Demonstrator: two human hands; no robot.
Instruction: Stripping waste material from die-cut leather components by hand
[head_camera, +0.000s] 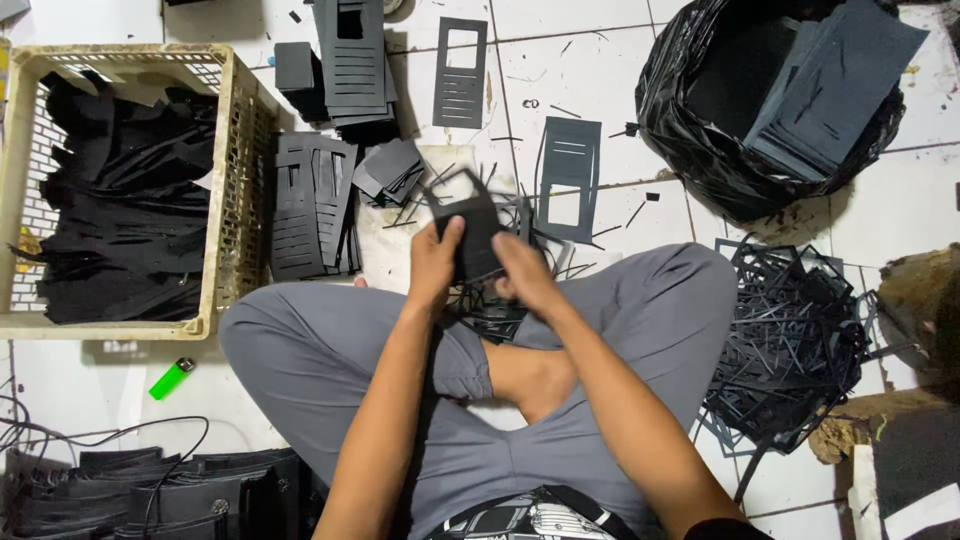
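Holding a black cut-out sheet (470, 232) above your crossed legs, you gripped it with both hands: left hand (435, 265) clasping its left edge, right hand (525, 275) pinching its lower right. Stacked slotted sheets (312, 205) lay just beyond; a cream crate (238, 150) sat left, a black bag (700, 140) right.

The black sheet (470, 235) is partly covered by the left hand (432, 265) and the right hand (525, 275), so its lower edge does not show, and the fingertips behind it are hidden. The black bag (700, 130) is cut by the top edge. The stack of dark pieces (120, 495) at lower left is cut by the bottom edge. The brown object (925, 300) at the right edge is blurred and I cannot tell what it is.
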